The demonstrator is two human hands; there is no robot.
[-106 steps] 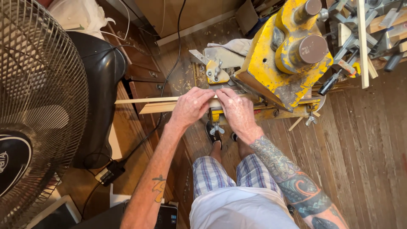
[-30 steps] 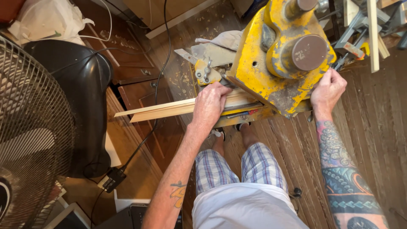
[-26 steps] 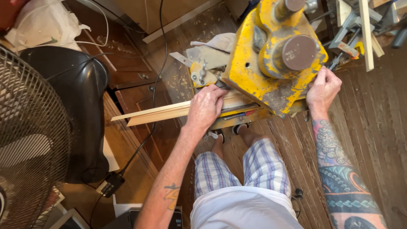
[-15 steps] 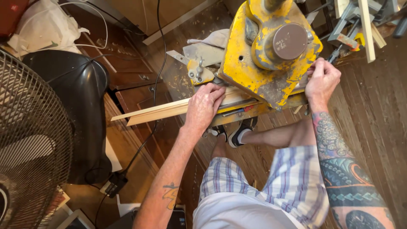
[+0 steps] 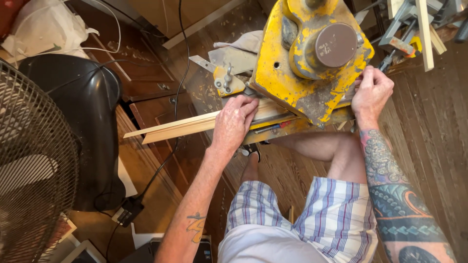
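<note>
A worn yellow mitre saw (image 5: pixel 312 58) fills the upper middle of the head view. Two long pale wood strips (image 5: pixel 175 129) lie across its base and stick out to the left. My left hand (image 5: pixel 234 122) presses flat on the strips just left of the saw head. My right hand (image 5: pixel 371 92) grips the saw's handle on its right side, mostly hidden behind the yellow housing. My right knee is raised under the saw.
A wire-guard fan (image 5: pixel 34 170) stands at the left. Beside it is a black bin (image 5: pixel 87 126), with a white bag (image 5: pixel 44 29) behind. Dark wood cabinet doors (image 5: pixel 156 107), a black cord (image 5: pixel 170 97) and clamps with wood strips (image 5: pixel 414 29) lie around.
My right hand left the wood strips and went up to the saw's handle. My left hand stayed on the strips. My right knee has lifted and the view moved closer.
</note>
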